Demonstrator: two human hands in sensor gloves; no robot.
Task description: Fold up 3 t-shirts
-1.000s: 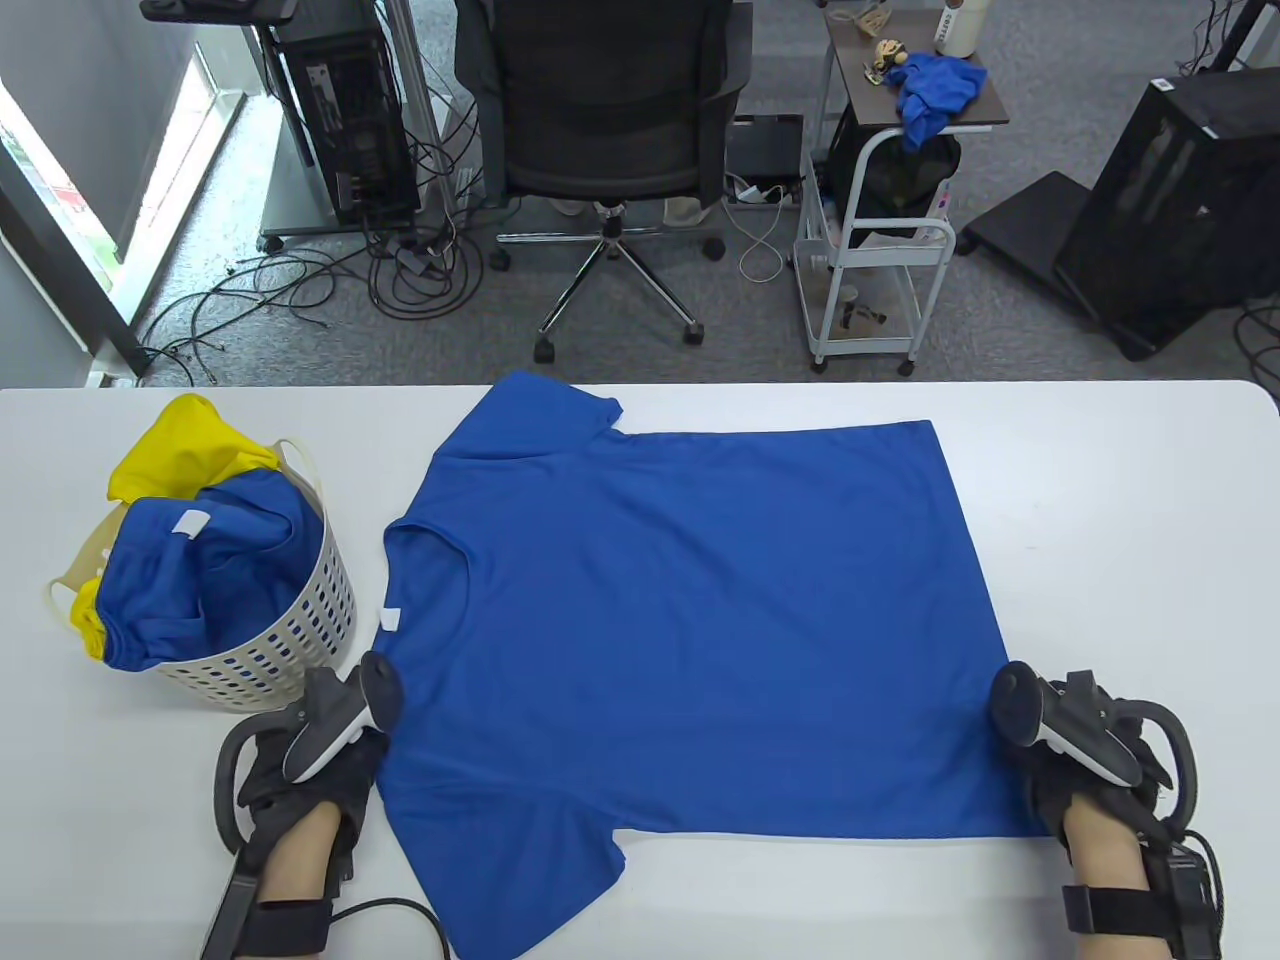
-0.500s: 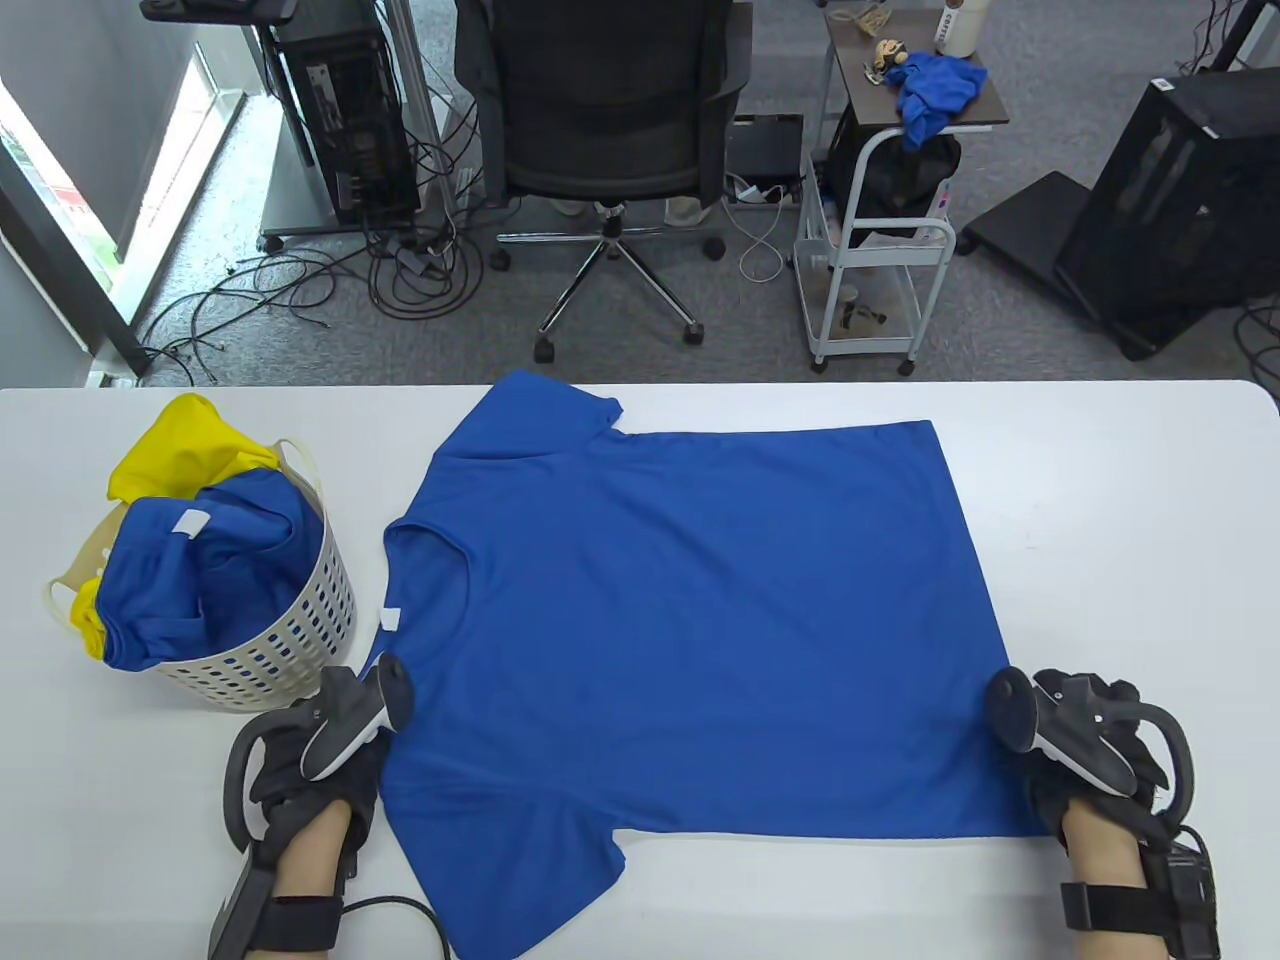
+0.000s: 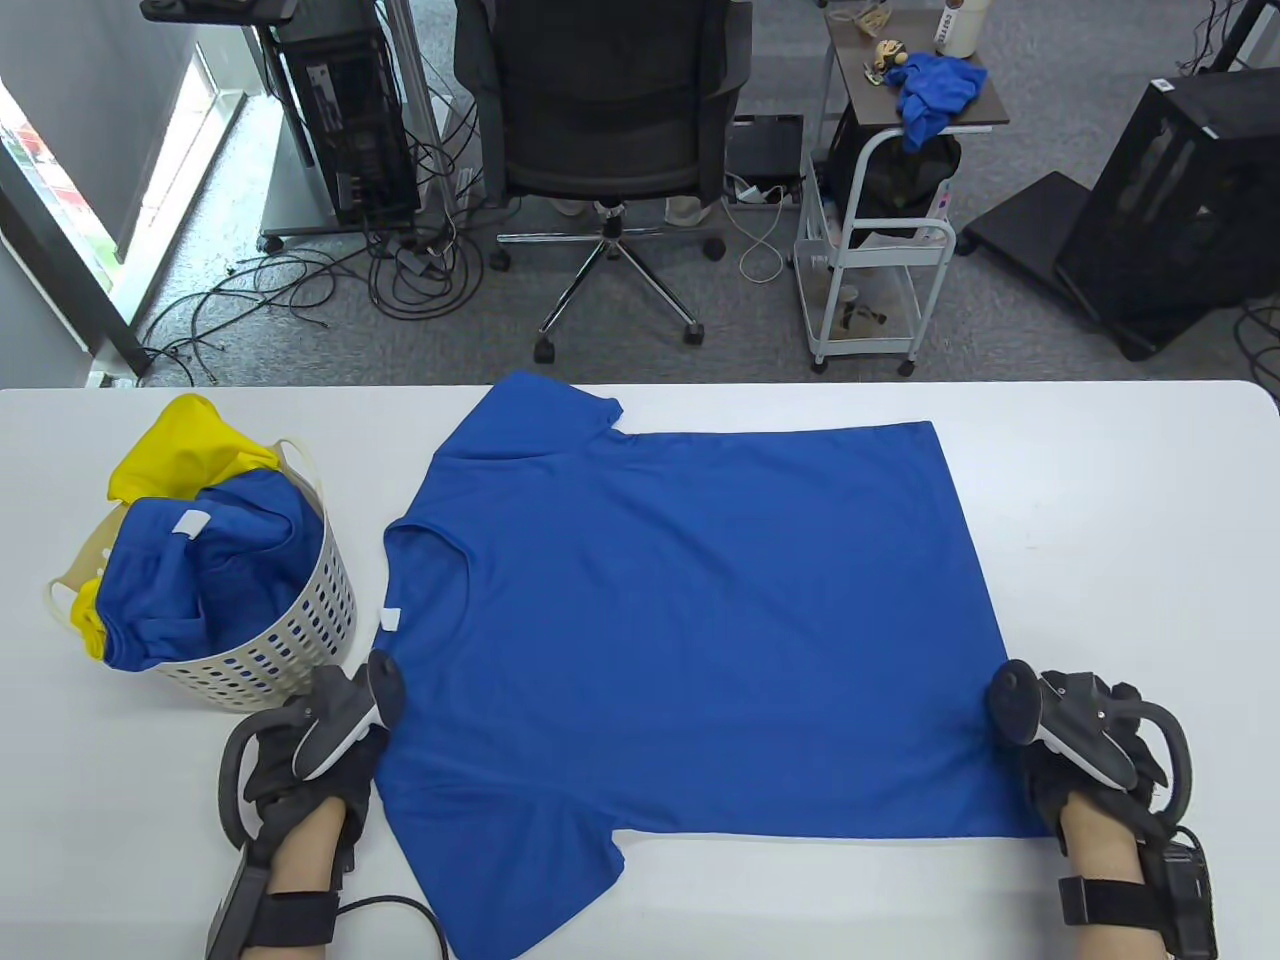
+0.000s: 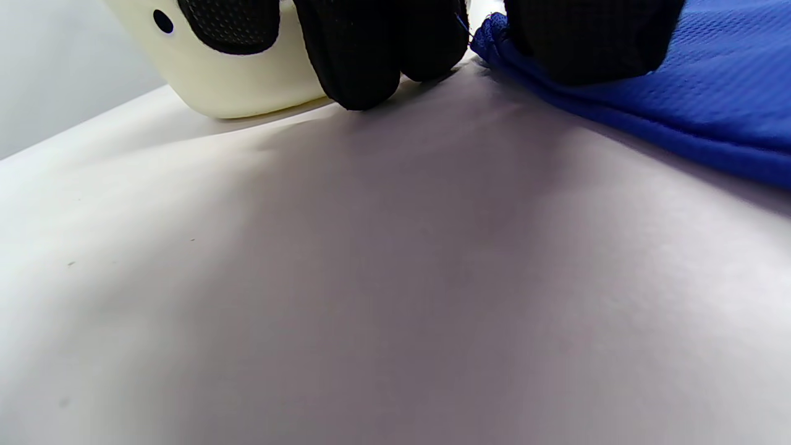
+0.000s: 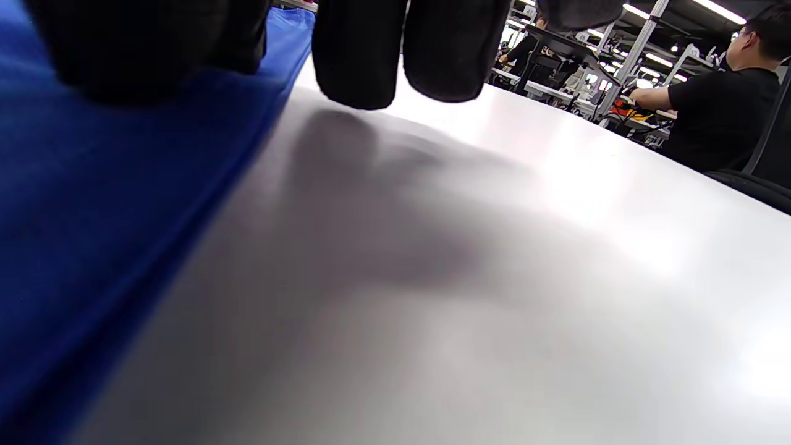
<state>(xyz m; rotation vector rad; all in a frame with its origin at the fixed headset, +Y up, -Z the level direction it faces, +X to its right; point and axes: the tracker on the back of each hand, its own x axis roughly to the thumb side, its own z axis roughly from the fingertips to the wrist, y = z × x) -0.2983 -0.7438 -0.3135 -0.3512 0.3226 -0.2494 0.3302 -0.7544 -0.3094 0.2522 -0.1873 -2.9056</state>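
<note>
While the blue t-shirt (image 3: 690, 620) is lying flat on the surface (image 3: 1120, 520) between both hands, the left hand (image 3: 310, 760) is pinching its shoulder edge; the right hand (image 3: 1085, 750) is resting at its hem, grip unclear. Uneven lifting risks skewing the fold toward the basket (image 3: 290, 640) beside the left hand.

- The left hand (image 3: 315, 760) lies low near the worktop's front edge, left of centre, palm down, tracker on its back.
- In the left wrist view its gloved fingers (image 4: 364, 55) curl down, tips touching the worktop.
- The right hand (image 3: 1085, 760) lies near the front right corner, fingers (image 5: 358, 55) bent downward.
</note>
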